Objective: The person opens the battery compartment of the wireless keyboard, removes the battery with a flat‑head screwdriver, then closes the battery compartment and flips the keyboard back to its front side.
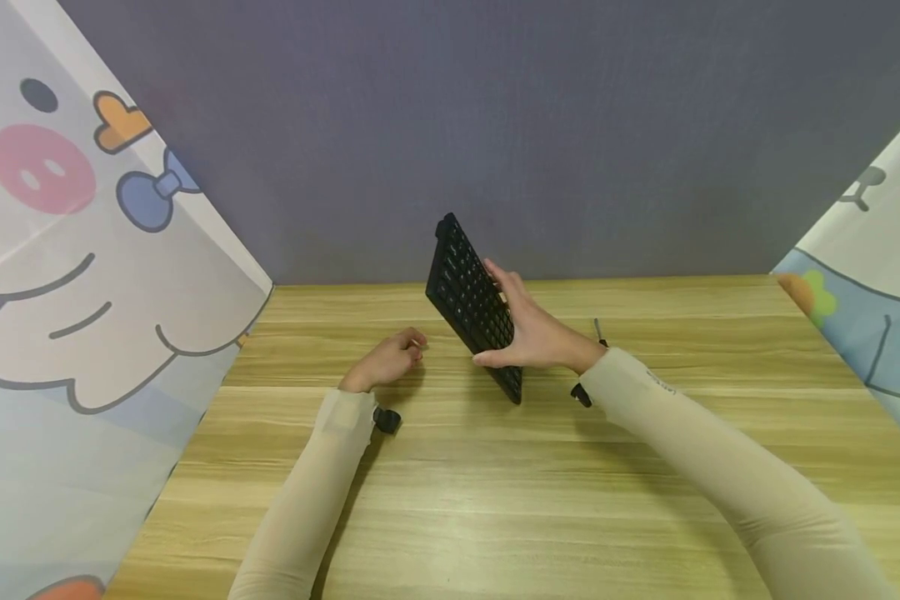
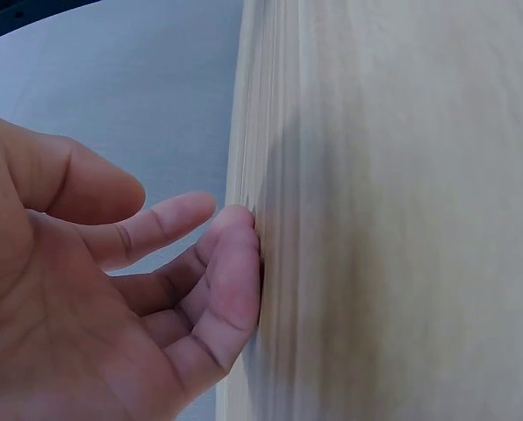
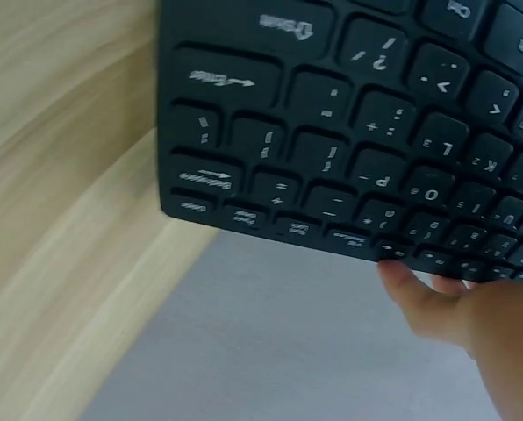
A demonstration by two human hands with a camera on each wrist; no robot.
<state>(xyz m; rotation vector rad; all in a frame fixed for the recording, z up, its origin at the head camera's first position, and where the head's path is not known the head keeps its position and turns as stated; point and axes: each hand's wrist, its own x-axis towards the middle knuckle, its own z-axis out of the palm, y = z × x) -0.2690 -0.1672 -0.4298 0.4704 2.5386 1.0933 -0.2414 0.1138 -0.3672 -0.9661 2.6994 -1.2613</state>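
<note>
My right hand grips a black computer keyboard across its width, thumb on the near edge and fingers at the far one. The keyboard stands steeply tilted, its keys facing left and its lower corner close over the table. In the right wrist view, the keyboard shows upside-down lettering, with my right hand at its lower edge. My left hand is left of the keyboard, low over the table and holding nothing. In the left wrist view, the fingers of my left hand are loosely bent.
The wooden table meets a grey upright panel along its far edge. A thin metal shaft with a black end shows behind my right wrist, partly hidden. Cartoon-printed cloth stands at the left, with more at the right.
</note>
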